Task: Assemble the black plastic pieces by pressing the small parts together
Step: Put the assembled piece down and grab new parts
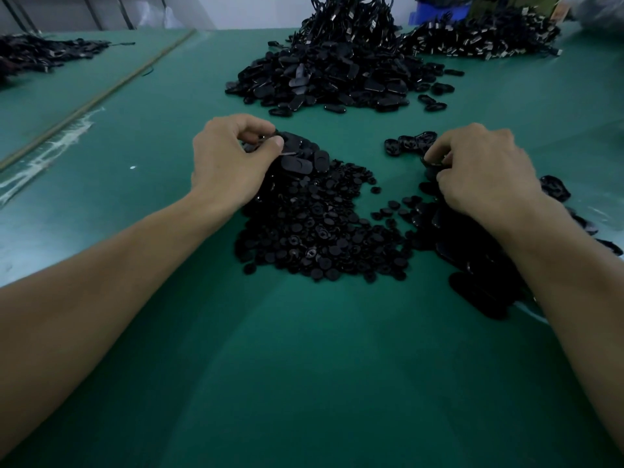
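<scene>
Green bench: carries all heaps.
Left hand: grip pinched on an oval black piece, atop the round-parts heap.
Right hand: fingers curled over dark pieces; hold hidden, cannot tell.

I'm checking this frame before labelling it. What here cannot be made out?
Head view only:
- What the left hand pinches: curled fingers cover it.
- What the right hand grips: fingers hide it; dark and blurred.
- Shapes in the small round parts pile: too small, dim.
- The oval pieces beneath the right forearm: partly covered.
- The cable heap: cut off by the top edge.
</scene>
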Available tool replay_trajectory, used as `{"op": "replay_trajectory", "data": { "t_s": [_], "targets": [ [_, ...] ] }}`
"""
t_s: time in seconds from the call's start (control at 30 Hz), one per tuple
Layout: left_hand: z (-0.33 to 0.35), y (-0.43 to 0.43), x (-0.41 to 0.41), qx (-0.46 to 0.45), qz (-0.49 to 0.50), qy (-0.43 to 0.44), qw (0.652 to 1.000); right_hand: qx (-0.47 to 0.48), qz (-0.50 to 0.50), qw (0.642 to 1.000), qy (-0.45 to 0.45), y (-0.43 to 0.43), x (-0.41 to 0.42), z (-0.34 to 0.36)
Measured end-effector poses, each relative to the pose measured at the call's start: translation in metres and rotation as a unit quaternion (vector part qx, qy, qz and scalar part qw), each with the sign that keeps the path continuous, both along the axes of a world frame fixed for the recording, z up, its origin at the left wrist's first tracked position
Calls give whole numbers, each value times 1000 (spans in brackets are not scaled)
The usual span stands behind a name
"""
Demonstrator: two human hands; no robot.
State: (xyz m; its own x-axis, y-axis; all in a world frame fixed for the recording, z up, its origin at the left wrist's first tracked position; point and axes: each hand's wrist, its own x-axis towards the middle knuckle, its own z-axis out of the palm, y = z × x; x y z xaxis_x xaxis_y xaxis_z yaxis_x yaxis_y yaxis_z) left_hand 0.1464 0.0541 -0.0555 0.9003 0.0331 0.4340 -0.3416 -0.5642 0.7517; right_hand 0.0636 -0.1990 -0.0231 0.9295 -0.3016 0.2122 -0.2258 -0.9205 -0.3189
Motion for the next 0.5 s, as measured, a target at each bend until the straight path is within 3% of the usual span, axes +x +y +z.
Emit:
{"op": "replay_trajectory", "data": {
  "t_s": [0.3, 0.4, 0.5],
  "targets": [
    [11, -22, -25, -5, -78, -71, 994, 35, 25, 997, -63, -4, 4, -2],
    [12, -27, -31, -22, -128, -69, 989, 90, 99, 984, -115, 0, 3, 1],
    [10, -30, -36, -35, -185, -43, 981, 215, 222, 945, -104, 16, 0, 4]
  ]
}}
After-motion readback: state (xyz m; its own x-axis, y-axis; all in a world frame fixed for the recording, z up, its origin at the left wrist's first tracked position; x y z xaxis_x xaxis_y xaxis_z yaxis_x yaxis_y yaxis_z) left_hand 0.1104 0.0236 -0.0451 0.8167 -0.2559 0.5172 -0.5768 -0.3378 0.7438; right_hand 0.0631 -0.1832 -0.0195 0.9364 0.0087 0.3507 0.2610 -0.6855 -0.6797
